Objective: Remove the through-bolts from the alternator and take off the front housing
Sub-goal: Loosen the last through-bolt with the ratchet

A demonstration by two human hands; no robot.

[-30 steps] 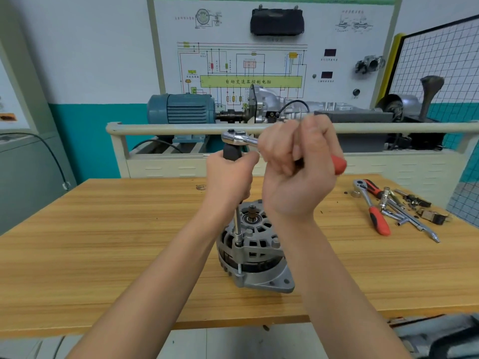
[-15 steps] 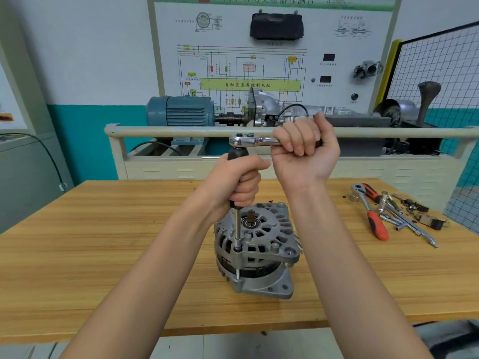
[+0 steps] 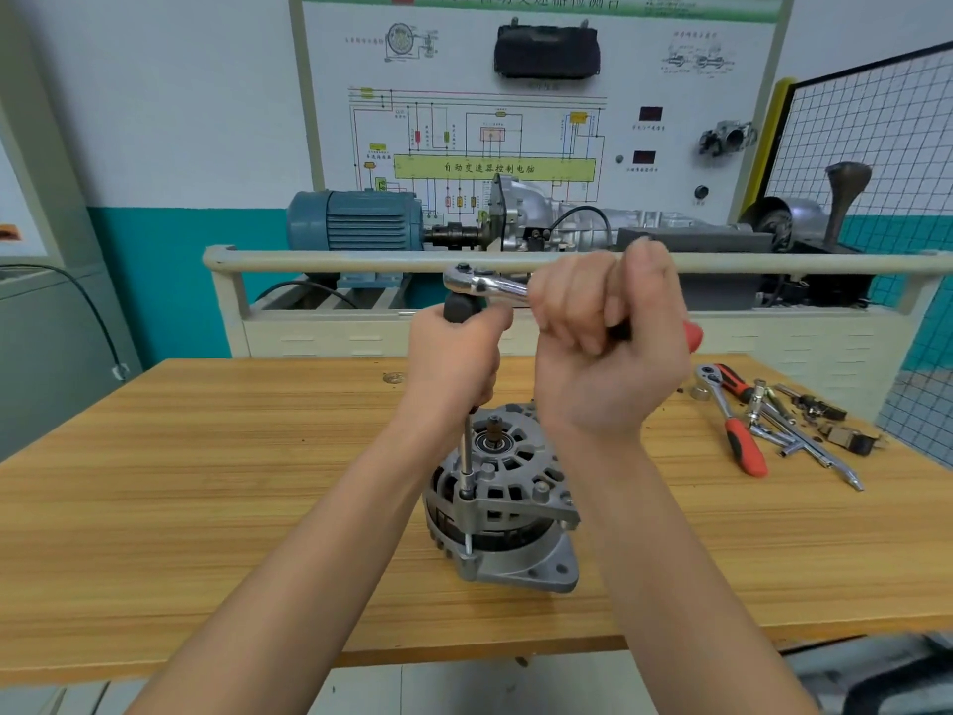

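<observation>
Alternator (image 3: 503, 500) upright on the wooden bench (image 3: 206, 482), near the front edge, shaft end up, mounting ear toward the camera. Front housing (image 3: 521, 469) on top, seated on the body. One through-bolt (image 3: 467, 544) visible at the near left side, its shank bare in the gap between the two housing halves.

Long extension bar (image 3: 466, 451) standing vertical, socket end on the head of that bolt at the housing's rim. Left hand (image 3: 454, 363) curled round the black grip of the bar, just above the alternator, fingers closed on it. Ratchet wrench (image 3: 487, 285) fitted on the bar's top, chrome head to the left, handle running right and slightly down. Right hand (image 3: 608, 348) wrapped tightly round the ratchet handle, knuckles toward the camera, red handle end poking out past the palm on the right.

Second ratchet (image 3: 732, 420) with a red grip lying flat on the bench at the right, well apart from the alternator. Beside it, touching or overlapping, a small heap of loose tools (image 3: 794, 425): extension bars, sockets, small dark parts; cannot tell each one. Behind the bench, a grey rail (image 3: 319, 260), a blue electric motor (image 3: 356, 221) coupled to a gearbox, and a wiring-diagram board (image 3: 490, 131) on the wall.
</observation>
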